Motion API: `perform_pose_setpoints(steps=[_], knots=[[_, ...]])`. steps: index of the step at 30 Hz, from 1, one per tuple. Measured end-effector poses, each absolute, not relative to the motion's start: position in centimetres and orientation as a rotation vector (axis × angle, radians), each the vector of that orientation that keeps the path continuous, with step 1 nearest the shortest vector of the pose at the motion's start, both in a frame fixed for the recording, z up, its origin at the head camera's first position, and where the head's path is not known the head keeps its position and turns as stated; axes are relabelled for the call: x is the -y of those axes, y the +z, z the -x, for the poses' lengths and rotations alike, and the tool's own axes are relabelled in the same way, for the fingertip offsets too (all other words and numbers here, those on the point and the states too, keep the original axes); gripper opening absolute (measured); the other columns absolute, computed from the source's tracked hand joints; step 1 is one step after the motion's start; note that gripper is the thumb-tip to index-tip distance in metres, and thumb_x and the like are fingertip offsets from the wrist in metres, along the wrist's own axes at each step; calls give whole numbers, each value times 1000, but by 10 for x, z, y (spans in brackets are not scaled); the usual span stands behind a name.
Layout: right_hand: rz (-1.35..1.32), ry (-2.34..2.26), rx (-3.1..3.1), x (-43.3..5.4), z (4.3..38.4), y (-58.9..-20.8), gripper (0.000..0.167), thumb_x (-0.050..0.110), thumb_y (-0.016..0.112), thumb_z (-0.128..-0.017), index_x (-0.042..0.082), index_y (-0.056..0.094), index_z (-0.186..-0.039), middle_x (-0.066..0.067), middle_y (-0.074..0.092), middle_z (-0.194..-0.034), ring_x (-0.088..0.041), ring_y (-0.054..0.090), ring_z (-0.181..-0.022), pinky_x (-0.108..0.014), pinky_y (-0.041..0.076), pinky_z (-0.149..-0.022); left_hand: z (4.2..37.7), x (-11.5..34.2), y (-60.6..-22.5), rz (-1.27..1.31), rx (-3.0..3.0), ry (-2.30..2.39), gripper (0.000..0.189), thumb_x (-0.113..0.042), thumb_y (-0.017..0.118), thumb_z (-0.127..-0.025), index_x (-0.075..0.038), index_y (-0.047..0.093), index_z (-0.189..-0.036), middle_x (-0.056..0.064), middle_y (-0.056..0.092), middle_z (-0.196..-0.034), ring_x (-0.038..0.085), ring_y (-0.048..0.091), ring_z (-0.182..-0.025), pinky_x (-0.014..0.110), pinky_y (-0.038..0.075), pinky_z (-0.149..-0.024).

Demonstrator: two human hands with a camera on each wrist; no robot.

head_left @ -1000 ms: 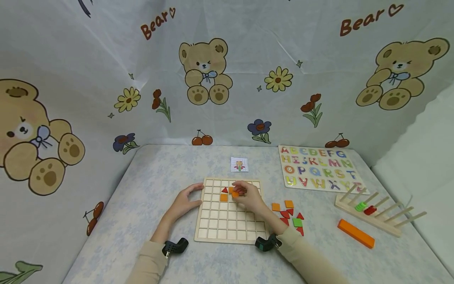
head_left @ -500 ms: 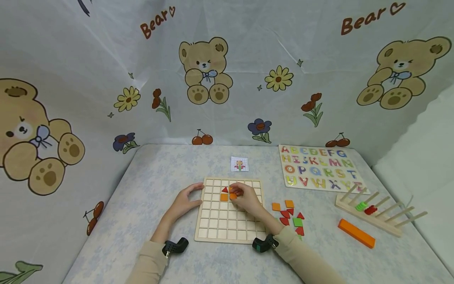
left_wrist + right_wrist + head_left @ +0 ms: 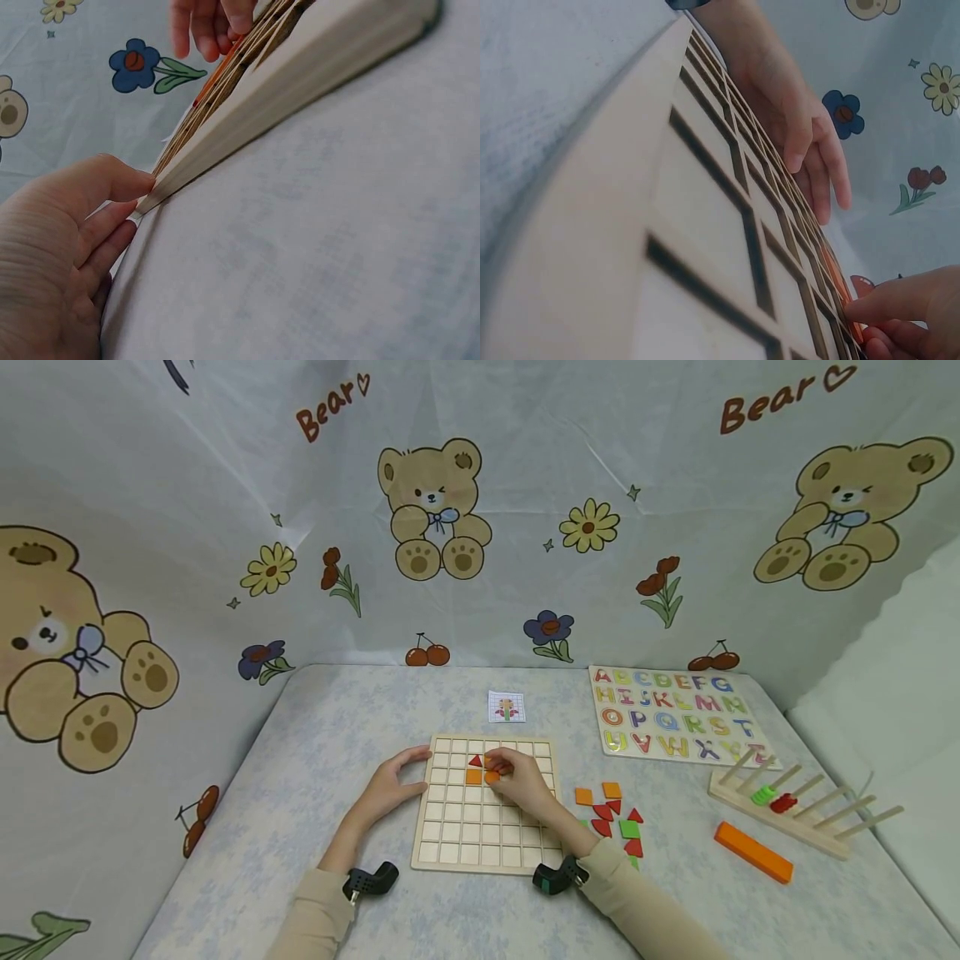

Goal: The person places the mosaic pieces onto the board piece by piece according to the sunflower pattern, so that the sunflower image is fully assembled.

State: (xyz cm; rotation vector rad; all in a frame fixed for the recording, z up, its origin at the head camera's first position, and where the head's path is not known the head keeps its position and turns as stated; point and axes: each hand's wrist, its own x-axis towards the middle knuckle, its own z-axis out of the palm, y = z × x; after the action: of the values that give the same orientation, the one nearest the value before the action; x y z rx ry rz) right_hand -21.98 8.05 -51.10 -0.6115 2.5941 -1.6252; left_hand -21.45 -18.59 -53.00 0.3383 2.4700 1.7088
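A wooden grid board (image 3: 468, 837) lies on the table. My left hand (image 3: 389, 789) rests against its left edge, fingers fairly straight; in the left wrist view the thumb touches the board's rim. My right hand (image 3: 522, 779) is over the upper part of the grid, thumb and fingers pinching a small orange tile (image 3: 492, 776) at a cell. Whether that tile lies flat in the cell is hidden by the fingers. Left of it sit an orange square tile (image 3: 474, 777) and a red triangle tile (image 3: 476, 761). Another orange tile above is mostly covered by the fingers.
Several loose orange, red and green tiles (image 3: 602, 812) lie right of the board. Behind it is a small pattern card (image 3: 507, 707). Farther right are an alphabet board (image 3: 678, 714), a pegged wooden stand (image 3: 780, 818) with green and red pieces, and an orange bar (image 3: 753, 852).
My right hand has moved slightly left and down with the orange tile, bringing it beside the orange square, then stays nearly still. The left hand has not moved.
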Motion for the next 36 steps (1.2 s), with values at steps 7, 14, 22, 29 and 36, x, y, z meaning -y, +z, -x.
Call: perform_pose_setpoints(steps=[7, 14, 22, 29, 36], knots=[[601, -1649, -2583, -86, 220, -508, 38, -10, 66, -80, -2, 63, -116, -16, 68, -99, -29, 64, -92, -37, 55, -82, 215, 185, -530, -344, -2474, 1707, 63, -13, 73, -83, -15, 48, -140, 6, 54, -139, 28, 33, -142, 54, 19, -119], [556, -1688, -2570, -103, 219, -502, 39, -8, 67, -81, -4, 61, -119, -20, 67, -101, -31, 63, -92, -27, 54, -80, 215, 186, -530, -349, -2491, 1687, 63, -13, 73, -83, -14, 47, -141, 7, 55, -138, 28, 34, -141, 54, 21, -118], [484, -1673, -2626, -131, 215, -496, 39, -7, 67, -81, -6, 61, -119, -20, 66, -100, -30, 63, -91, -30, 55, -81, 215, 188, -529, -389, -2507, 1679, 62, -15, 72, -84, -14, 47, -141, 9, 54, -139, 31, 34, -141, 56, 22, -117], [433, -1598, -2736, -161, 208, -504, 37, -6, 69, -79, -2, 64, -115, -17, 69, -96, -25, 62, -85, -33, 55, -77, 216, 188, -529, -398, -2497, 1692, 63, -15, 73, -83, -15, 47, -141, 10, 53, -139, 31, 32, -142, 56, 20, -118], [350, -1522, -2781, -186, 197, -510, 43, -7, 68, -75, 0, 63, -117, -15, 70, -100, -29, 65, -92, -32, 53, -81, 216, 187, -531, -380, -2496, 1681, 62, -15, 73, -84, -15, 47, -141, 8, 54, -139, 29, 33, -141, 55, 21, -118]])
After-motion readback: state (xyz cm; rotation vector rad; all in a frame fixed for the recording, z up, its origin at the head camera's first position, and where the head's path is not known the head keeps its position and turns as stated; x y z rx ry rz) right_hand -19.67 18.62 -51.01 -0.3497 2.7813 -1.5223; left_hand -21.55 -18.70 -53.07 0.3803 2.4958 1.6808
